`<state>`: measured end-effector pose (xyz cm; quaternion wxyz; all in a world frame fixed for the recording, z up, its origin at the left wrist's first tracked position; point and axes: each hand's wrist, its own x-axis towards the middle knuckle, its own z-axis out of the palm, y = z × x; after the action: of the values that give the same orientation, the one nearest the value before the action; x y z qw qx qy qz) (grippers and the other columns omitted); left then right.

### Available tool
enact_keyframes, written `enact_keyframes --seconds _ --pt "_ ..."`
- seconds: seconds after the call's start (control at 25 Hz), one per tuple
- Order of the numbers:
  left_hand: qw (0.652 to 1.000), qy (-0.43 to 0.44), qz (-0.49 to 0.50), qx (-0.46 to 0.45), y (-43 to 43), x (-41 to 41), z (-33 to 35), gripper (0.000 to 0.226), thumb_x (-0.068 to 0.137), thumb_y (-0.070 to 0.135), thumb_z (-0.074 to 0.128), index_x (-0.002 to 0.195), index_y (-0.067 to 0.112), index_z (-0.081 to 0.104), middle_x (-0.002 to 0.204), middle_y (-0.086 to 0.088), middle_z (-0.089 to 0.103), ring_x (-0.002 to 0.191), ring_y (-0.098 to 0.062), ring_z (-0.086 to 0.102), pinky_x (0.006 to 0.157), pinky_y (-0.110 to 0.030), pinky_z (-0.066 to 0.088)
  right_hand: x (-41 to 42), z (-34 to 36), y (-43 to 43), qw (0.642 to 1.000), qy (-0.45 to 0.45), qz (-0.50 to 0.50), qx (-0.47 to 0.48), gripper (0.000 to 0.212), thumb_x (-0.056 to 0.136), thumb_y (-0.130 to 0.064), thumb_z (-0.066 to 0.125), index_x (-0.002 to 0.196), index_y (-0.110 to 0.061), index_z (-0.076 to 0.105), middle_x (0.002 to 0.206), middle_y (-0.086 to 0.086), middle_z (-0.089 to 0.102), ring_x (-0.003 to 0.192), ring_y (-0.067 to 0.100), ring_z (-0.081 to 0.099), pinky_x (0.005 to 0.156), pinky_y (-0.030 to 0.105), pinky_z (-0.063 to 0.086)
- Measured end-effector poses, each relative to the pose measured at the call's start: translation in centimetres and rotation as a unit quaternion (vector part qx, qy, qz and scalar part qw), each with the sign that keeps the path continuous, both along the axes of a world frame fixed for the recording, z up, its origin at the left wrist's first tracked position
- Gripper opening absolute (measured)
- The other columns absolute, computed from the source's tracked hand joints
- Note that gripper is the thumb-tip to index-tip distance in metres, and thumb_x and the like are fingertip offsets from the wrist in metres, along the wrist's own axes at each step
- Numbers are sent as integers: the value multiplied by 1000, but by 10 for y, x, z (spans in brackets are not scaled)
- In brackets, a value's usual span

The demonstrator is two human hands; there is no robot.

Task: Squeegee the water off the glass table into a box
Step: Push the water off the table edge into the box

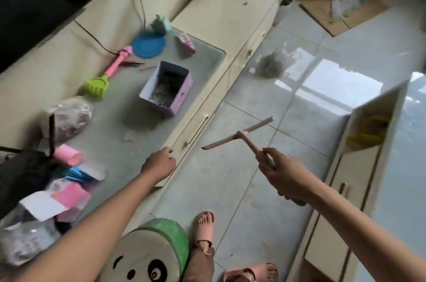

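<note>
1. Gripping the handle of the pink squeegee (239, 136), the right hand (283, 175) has its fingers wrapped tight round it. The blade hangs in the air over the floor (230, 189), right of the counter (129, 138) and touching nothing.
2. The left hand (159, 163) is curled into a loose fist with nothing visible in it, right at the counter's near right edge. Whether it rests on that edge I cannot tell.
3. The box (182, 97) — pink-sided, open at the top, something dark inside — stands on the glass farther along, well apart from both hands.
4. Left of the box lies a toy rake (94, 87); papers and bags crowd the near left of the glass. Motion blur hides any water.
5. Judging from this, the step is the approach — no stroke is under way.
6. The next move calls for swinging the blade left onto the glass. The box likely needs shifting to an edge so that the water can run in.
</note>
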<state>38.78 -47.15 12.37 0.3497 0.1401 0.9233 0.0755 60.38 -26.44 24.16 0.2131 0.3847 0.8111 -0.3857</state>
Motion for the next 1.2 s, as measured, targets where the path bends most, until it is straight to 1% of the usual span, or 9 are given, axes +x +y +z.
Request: enact_keyframes --seconds 0.12,0.2,0.28,0.4,0.52,0.68,0.88,1.04,1.2 --pt "987 -55 141 63 -3 -71 -9 29 95 25 45 113 7 61 114 -20 62 105 -34 60 89 -36 48 -68 -1 -3 994 1 93 58 21 95 -38 43 114 -31 46 78 0 58 54 19 60 49 36 56" --pt "943 -128 266 152 8 -101 -13 25 96 30 47 86 9 56 90 -20 54 80 -31 60 69 -32 46 -99 -3 -2 987 4 131 95 23 95 -38 42 116 -31 45 75 -3 56 55 16 56 54 34 53" --pt "892 -176 359 211 20 -130 -23 28 96 37 51 100 9 54 100 -15 52 91 -31 59 74 -34 46 -128 -9 -1 980 9 159 118 25 95 -38 41 119 -31 45 74 -5 53 59 14 52 58 31 46" --pt "830 -211 444 265 38 -165 -47 58 91 40 60 133 3 45 130 -19 50 117 -36 54 91 -41 47 -155 -20 1 974 15 185 129 24 95 -38 41 117 -30 44 77 -2 55 67 20 53 63 33 47" --pt "792 -219 491 288 51 -191 -66 51 90 30 64 129 3 47 122 -16 53 109 -34 56 85 -43 51 -165 -25 5 968 3 205 146 21 95 -40 39 113 -31 43 76 -5 54 68 20 52 63 33 45" --pt "797 -212 490 284 63 -201 -80 27 91 6 55 117 -1 51 83 -11 53 80 -25 57 65 -44 54 -164 -28 8 967 -19 201 157 23 95 -42 37 116 -31 40 85 -5 57 74 20 53 63 32 41" --pt "799 -202 482 298 69 -206 -79 29 88 -10 43 116 -3 48 99 -15 54 91 -26 55 75 -43 52 -141 -30 15 972 -34 179 151 22 96 -39 37 116 -30 41 90 -3 61 79 21 57 65 33 42" --pt "782 -227 486 318 61 -186 -60 24 86 -13 40 107 -4 47 87 -17 58 73 -27 59 45 -36 57 -101 -22 24 978 -22 140 152 24 95 -42 39 118 -35 40 84 -6 59 74 16 57 66 33 46" --pt "771 -278 468 330 63 -149 -14 17 86 -11 38 92 -2 50 83 -17 58 72 -29 59 43 -36 56 -47 -8 30 983 -24 105 149 30 94 -44 41 123 -38 36 93 -4 64 79 14 61 73 34 53"
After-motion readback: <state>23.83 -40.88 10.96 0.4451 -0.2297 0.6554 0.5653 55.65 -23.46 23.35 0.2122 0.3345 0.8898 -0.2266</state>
